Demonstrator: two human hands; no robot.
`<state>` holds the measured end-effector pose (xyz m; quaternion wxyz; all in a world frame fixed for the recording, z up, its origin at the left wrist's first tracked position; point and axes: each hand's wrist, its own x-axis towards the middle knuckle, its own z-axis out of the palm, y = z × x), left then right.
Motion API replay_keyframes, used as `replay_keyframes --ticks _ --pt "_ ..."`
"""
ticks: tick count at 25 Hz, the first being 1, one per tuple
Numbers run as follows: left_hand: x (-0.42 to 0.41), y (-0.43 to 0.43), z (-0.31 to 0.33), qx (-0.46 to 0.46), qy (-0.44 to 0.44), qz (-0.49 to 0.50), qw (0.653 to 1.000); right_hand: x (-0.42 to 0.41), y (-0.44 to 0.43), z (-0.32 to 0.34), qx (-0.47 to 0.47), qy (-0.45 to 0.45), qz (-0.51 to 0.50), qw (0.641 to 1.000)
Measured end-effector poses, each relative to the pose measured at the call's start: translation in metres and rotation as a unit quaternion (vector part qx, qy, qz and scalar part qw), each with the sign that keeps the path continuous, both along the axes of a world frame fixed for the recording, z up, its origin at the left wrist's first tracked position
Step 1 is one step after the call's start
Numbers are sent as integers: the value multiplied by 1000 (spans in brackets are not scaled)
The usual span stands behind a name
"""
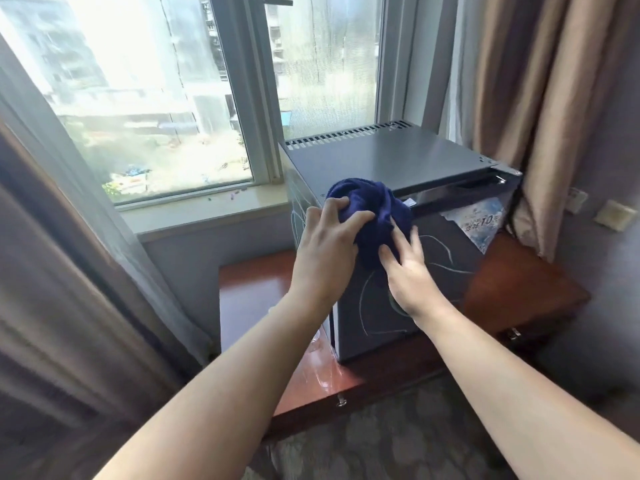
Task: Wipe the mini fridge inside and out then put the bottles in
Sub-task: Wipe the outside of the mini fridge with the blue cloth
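Observation:
A dark grey mini fridge (388, 157) stands on a low red-brown wooden cabinet by the window, its door closed. A bunched dark blue cloth (372, 211) rests against the top front corner of the fridge. My left hand (329, 240) grips the cloth from the left. My right hand (407, 268) presses its lower part with fingers spread against the fridge door. A blue and white sticker (479, 220) sits on the upper right of the door. No bottles can be clearly seen.
The wooden cabinet (249, 292) has bare top left of the fridge and a drawer knob (341, 402) at its front. A window sill (204, 211) runs behind. Curtains hang at the left (69, 271) and right (540, 98). Patterned carpet lies below.

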<state>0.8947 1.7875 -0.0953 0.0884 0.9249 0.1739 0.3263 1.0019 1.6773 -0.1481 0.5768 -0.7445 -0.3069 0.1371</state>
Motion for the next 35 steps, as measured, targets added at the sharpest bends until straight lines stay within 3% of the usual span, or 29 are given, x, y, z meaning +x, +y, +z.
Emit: replay_keyframes --ticks 4,9,14,18,21,24,29,35 --pt "7 -7 -18 27 -27 28 999 -4 8 15 84 94 -32 992" --pt "32 -34 -39 -21 -83 35 996 5 11 17 243 274 -19 930" --pt "62 -55 -70 -4 -115 84 990 25 -1 0 184 146 -39 971" --pt "96 -83 -94 -6 -141 110 984 68 -18 -18 234 140 13 962" --pt "125 -99 -108 7 -126 129 984 100 -33 -30 226 117 -18 967" --pt "150 -114 -128 25 -96 133 986 134 -55 -51 206 129 -38 969" --pt "190 -143 -161 -37 -36 131 990 185 -81 -91 145 169 -42 974" --pt "220 -172 -180 -99 104 56 988 219 -105 -126 144 265 -114 947"
